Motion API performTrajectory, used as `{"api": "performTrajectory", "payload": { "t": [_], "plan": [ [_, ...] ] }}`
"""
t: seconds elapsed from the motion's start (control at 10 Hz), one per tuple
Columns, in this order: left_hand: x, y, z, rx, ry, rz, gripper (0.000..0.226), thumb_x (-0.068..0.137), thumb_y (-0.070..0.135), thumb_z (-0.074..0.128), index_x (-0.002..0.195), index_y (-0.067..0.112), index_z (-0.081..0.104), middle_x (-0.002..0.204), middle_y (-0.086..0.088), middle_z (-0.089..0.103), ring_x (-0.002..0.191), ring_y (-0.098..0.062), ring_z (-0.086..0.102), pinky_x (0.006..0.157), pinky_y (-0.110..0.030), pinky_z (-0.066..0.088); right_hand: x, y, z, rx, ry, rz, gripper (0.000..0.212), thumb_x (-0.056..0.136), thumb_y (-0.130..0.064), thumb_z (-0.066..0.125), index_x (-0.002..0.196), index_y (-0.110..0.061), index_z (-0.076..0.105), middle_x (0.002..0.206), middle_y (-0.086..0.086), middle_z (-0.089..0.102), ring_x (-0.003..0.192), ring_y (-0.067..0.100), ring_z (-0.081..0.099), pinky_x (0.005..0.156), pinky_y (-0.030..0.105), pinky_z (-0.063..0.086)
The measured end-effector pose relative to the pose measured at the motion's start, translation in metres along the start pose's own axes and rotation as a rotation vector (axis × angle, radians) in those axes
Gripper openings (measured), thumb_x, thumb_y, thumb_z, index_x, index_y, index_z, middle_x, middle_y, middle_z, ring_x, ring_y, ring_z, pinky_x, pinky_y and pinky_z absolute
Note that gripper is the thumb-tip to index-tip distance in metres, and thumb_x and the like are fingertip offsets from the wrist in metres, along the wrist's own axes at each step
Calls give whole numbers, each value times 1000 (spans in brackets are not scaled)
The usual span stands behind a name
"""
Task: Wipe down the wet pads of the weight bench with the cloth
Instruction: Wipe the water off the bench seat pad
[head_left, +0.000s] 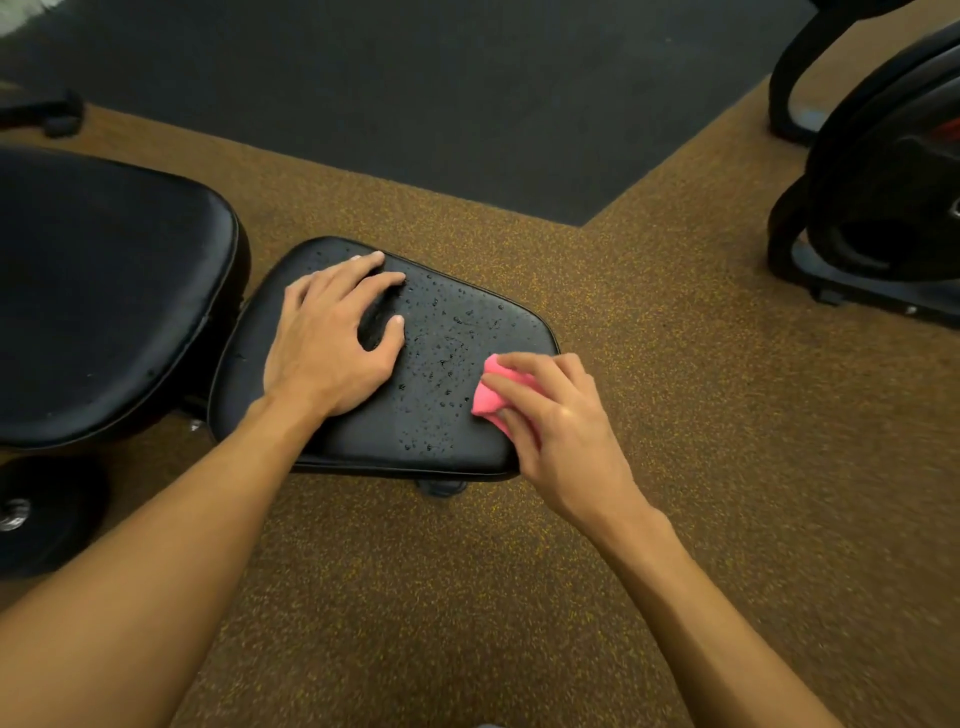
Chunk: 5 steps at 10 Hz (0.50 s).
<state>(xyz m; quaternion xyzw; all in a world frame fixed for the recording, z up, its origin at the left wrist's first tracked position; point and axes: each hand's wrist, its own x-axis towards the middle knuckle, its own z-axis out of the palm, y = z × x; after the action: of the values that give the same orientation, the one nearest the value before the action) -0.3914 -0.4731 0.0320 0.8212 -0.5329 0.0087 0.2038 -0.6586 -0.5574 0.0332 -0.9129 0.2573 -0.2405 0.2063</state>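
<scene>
Pink cloth (492, 397) sits bunched in the curled fingers (524, 388) of our right hand (558, 431), at the seat pad's (363, 441) right edge. Our left hand (332, 340) lies flat, bracing it. We should sweep across the droplets (441, 364) in overlapping strokes.

Head camera looks steeply down, close above the seat pad (441, 338).

seat pad (457, 364): black leatherette look, smooth, semi-gloss, water beading on top
back pad (104, 291): same skin, piped seam, soft sheen
cloth (491, 395): pink fabric, soft, matt
floor (675, 415): brown, yellow-flecked, granular, rough matt
mat (467, 104): dark grey, fine-grained, flat matt
</scene>
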Motion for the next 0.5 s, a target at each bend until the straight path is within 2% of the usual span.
{"api": "performTrajectory", "payload": {
  "t": [0.2,0.5],
  "plan": [
    [0,0,0,-14,5,-6,51,99,49,50,148,36,56,164,13,44,153,-9,35,127,-38,19,-8,-9,-1,-77,13,34,35,112,-39,58,137,-20,73,148,-4,59,119,24,52,97,43,45],
    [0,0,0,-14,14,1,51,99,49,50,147,35,57,163,12,45,153,-9,36,127,-41,21,19,-24,26,5,198,162,18,105,-21,72,119,-11,77,125,6,66,106,24,51,96,40,50]
  ]
}}
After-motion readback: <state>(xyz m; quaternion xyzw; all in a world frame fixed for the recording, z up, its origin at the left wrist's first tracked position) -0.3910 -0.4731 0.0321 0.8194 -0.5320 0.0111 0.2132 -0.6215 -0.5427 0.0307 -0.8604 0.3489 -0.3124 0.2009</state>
